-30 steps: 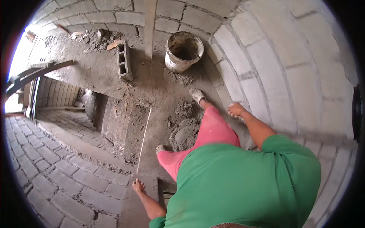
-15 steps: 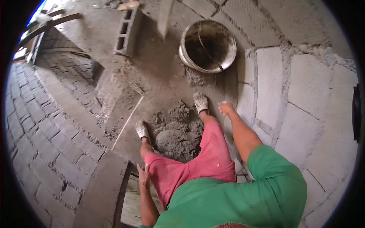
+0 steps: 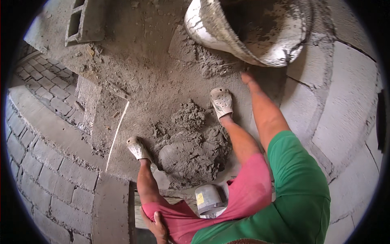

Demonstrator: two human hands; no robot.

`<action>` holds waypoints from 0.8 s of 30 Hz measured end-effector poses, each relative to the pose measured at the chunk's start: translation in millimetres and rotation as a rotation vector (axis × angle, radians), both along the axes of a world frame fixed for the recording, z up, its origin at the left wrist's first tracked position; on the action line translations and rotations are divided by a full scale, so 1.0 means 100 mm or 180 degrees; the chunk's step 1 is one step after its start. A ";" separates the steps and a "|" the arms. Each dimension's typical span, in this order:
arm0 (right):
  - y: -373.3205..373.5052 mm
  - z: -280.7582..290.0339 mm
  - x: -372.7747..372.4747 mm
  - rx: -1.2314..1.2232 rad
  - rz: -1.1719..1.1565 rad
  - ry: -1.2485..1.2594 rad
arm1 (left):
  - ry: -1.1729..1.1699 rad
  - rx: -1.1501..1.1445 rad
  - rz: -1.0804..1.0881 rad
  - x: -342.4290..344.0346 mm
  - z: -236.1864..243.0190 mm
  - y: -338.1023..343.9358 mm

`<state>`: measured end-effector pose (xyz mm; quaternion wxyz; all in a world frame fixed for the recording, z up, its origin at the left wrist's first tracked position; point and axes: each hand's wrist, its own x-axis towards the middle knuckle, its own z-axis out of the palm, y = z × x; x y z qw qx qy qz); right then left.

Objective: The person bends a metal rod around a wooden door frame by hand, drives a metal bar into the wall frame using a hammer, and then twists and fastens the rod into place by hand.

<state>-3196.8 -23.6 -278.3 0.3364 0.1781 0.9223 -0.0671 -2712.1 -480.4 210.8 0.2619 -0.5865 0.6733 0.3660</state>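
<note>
My left hand [image 3: 156, 227] rests on the left leg of my pink shorts [image 3: 174, 215], thumb apart from the fingers, holding nothing. My right hand [image 3: 247, 76] reaches forward to the lower near side of a large, mortar-crusted white bucket [image 3: 211, 30]. The bucket's rim covers the fingers, so whether they grip it cannot be made out. The bucket is tilted, and dried mortar coats its inner wall. Between my feet, in pale clogs [image 3: 222, 101], lies a heap of wet grey mortar [image 3: 189, 152].
A hollow concrete block [image 3: 91, 24] stands at the far left. A block wall [image 3: 341, 105] rises close on my right. Brickwork [image 3: 53, 179] and a raised ledge [image 3: 53, 122] run along the left. A small grey pail [image 3: 208, 199] shows between my legs. A thin white strip [image 3: 118, 136] lies left of the mortar.
I have bent lower and nearer the floor. My right hand has moved forward to the bucket, which now looks larger and more tilted. My left hand remains at my left leg.
</note>
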 end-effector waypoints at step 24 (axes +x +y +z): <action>-1.09 5.39 1.51 -0.2777 -0.1503 -0.1775 | 0.0613 -0.0099 -0.1044 -0.25 0.68 -0.45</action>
